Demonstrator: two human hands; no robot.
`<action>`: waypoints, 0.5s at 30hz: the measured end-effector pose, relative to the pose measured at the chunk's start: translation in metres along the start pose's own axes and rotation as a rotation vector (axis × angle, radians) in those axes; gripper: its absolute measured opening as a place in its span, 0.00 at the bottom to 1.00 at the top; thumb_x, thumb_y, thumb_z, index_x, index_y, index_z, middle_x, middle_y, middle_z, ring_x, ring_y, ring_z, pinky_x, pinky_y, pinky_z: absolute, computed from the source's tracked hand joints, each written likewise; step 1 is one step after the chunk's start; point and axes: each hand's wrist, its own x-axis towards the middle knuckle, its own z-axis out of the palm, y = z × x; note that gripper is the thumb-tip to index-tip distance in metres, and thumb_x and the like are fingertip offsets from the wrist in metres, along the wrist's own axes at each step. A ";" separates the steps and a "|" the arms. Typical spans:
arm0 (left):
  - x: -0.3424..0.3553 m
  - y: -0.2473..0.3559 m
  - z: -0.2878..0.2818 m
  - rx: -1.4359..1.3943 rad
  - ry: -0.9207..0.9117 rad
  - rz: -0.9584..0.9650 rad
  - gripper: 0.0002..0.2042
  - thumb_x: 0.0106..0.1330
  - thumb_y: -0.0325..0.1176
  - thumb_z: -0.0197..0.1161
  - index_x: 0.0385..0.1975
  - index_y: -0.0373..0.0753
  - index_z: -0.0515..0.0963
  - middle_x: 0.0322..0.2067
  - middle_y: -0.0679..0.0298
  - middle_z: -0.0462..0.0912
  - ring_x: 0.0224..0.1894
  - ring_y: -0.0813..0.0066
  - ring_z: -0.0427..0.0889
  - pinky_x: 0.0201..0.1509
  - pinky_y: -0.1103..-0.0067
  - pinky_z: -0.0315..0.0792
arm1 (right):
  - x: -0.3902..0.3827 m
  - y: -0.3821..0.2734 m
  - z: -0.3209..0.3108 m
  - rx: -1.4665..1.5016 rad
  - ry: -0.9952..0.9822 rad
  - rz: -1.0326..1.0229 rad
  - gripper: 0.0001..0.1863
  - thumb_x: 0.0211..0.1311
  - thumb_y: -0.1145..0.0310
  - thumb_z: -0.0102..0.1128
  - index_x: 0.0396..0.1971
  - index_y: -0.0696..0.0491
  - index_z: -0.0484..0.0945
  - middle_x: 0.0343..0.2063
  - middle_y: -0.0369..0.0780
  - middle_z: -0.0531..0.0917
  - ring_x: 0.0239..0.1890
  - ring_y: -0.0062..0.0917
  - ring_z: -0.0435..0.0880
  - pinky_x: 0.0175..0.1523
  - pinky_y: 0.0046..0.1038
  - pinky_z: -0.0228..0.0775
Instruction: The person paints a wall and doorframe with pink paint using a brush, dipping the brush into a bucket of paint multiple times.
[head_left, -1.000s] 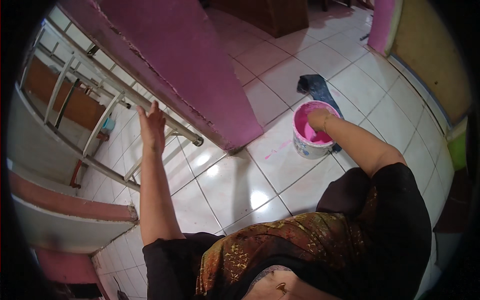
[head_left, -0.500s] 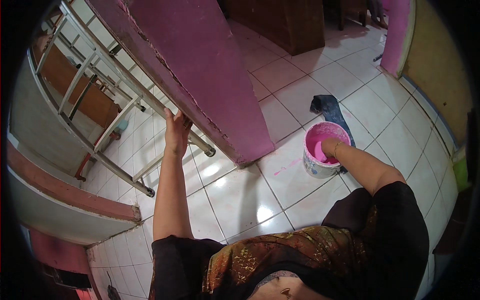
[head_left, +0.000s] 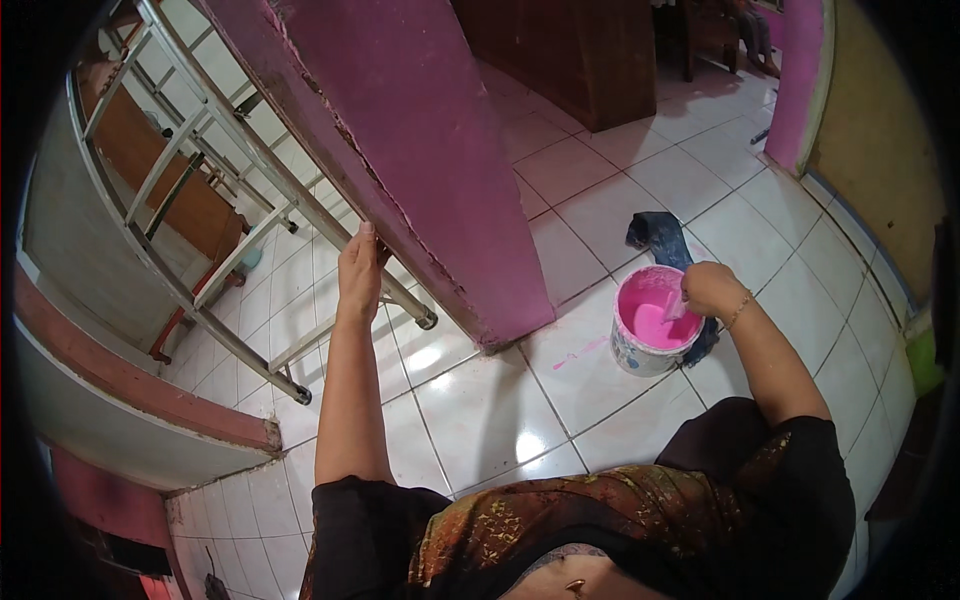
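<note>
My right hand (head_left: pixel 710 289) is closed at the right rim of a white bucket (head_left: pixel 643 357) of bright pink paint (head_left: pixel 652 312). It pinches a small, pale pink, paint-coated piece (head_left: pixel 676 305) hanging over the paint; its kind is unclear. My left hand (head_left: pixel 360 268) is up against the rough edge of a pink wall (head_left: pixel 420 130), in front of a metal ladder's rail (head_left: pixel 270 160). Its thumb points up and most of its fingers are hidden, so whether it grips the wall edge or the rail does not show.
Behind the bucket a dark blue cloth (head_left: pixel 660 235) lies on white floor tiles (head_left: pixel 590 225) with pink drips. A low curved wall (head_left: pixel 150 395) runs at the left. Dark wooden furniture (head_left: pixel 570 60) stands beyond the wall, and a person's legs (head_left: pixel 757 45) show at far right.
My right hand has risen from inside the bucket to its right rim, bringing the pink-coated piece up with it. My left hand stays at the wall edge, its fingers less spread.
</note>
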 end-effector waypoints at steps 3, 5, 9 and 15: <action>0.005 -0.001 0.001 -0.003 -0.008 0.015 0.24 0.71 0.50 0.48 0.43 0.30 0.76 0.39 0.59 0.80 0.43 0.74 0.77 0.52 0.75 0.72 | -0.008 0.010 0.011 -0.031 0.004 0.037 0.09 0.45 0.72 0.59 0.28 0.55 0.83 0.31 0.46 0.84 0.37 0.38 0.84 0.41 0.35 0.76; 0.006 0.000 0.001 -0.014 -0.001 -0.007 0.24 0.70 0.49 0.49 0.42 0.30 0.77 0.38 0.61 0.80 0.41 0.75 0.78 0.52 0.76 0.72 | -0.009 0.013 0.023 -0.087 -0.029 0.055 0.09 0.45 0.72 0.59 0.28 0.55 0.83 0.30 0.47 0.84 0.37 0.38 0.84 0.41 0.35 0.76; 0.006 -0.004 -0.004 0.006 0.033 -0.025 0.23 0.70 0.49 0.49 0.43 0.30 0.76 0.37 0.63 0.79 0.41 0.77 0.77 0.53 0.76 0.71 | -0.016 0.012 0.015 -0.041 0.049 0.068 0.08 0.44 0.72 0.60 0.27 0.54 0.84 0.30 0.47 0.84 0.36 0.38 0.84 0.41 0.35 0.76; 0.005 -0.006 0.002 -0.041 0.010 0.019 0.17 0.70 0.39 0.53 0.48 0.31 0.75 0.35 0.70 0.77 0.38 0.85 0.74 0.49 0.83 0.70 | -0.015 0.029 0.028 -0.017 0.033 0.116 0.08 0.46 0.68 0.58 0.26 0.54 0.83 0.26 0.48 0.83 0.32 0.41 0.83 0.38 0.37 0.75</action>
